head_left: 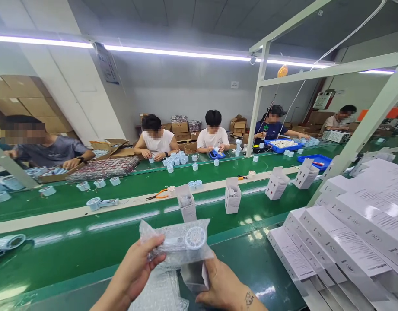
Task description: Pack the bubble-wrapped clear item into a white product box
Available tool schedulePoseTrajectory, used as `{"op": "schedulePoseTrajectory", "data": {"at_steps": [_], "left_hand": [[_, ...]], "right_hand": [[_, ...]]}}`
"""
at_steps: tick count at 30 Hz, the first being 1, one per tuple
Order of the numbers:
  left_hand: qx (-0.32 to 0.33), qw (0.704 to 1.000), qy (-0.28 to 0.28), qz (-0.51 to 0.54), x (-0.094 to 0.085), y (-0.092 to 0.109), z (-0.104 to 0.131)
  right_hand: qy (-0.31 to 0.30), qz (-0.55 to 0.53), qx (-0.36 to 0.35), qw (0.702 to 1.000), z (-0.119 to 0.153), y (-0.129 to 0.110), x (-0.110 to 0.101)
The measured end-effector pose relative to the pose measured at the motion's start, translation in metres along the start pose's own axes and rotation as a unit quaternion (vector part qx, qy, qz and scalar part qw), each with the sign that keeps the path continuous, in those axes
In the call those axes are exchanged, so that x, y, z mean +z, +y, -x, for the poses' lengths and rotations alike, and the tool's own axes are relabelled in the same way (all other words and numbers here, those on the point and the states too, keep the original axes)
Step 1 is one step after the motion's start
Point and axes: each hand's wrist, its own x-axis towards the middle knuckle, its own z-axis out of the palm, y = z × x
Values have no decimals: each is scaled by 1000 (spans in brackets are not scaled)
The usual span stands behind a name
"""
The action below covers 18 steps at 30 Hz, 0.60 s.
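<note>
My left hand (137, 270) pinches a clear bubble-wrap bag (176, 242) with a small white fan inside, its round head (195, 237) at the right end. My right hand (223, 287) holds a small open white box (195, 276) just under the bag. Both hands are low in the middle, above the near green table edge. More bubble-wrap bags (160, 293) lie under my left hand.
A stack of flat white boxes (351, 233) fills the right. Open upright boxes (233, 196) stand on the green conveyor (88, 242). Loose fans (101, 203), orange pliers (158, 194) and blue trays (315, 160) lie further back. Several people work across the belt. A white frame post (364, 134) rises at right.
</note>
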Motion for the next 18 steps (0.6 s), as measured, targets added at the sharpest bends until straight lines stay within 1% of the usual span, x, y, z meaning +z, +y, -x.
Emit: {"op": "schedulePoseTrajectory", "data": {"at_steps": [1, 3, 4, 6, 7, 8, 10, 11, 12, 13, 15, 16, 17, 18], "left_hand": [[7, 1000, -10, -20, -4, -7, -1], [40, 992, -40, -111, -12, -16, -3], [72, 980, -56, -176, -15, -18, -3], [135, 941, -90, -296, -14, -19, 2], [167, 915, -113, -349, -9, -19, 6], [198, 880, -143, -408, -2, -19, 13], [251, 787, -191, -531, 17, -22, 26], [268, 739, -205, -583, 28, -24, 32], [277, 705, -212, -618, 38, -26, 36], [279, 695, -217, -626, 46, -29, 39], [268, 732, -220, -586, 57, -36, 38], [254, 746, -227, -573, 58, -42, 35], [246, 741, -242, -576, 57, -49, 32], [257, 716, -259, -596, 55, -59, 28]], "right_hand": [[12, -13, 3, 1000, 0, 4, 1], [29, -21, 22, 999, 1, 9, 4], [31, -17, 30, 999, 1, 11, 7], [23, -7, 25, 999, 1, 9, 12], [15, -3, 7, 1000, 1, 7, 15], [5, -2, -16, 1000, 1, 5, 18], [-8, -4, -44, 999, 1, 1, 23], [-4, -7, -45, 999, 1, 1, 25], [6, -10, -37, 999, 2, 3, 26], [21, -14, -22, 999, 4, 7, 28], [46, -25, 3, 999, 7, 19, 32], [54, -33, 10, 998, 8, 28, 35], [65, -41, 5, 997, 9, 38, 40], [87, -44, -13, 995, 10, 47, 45]]}}
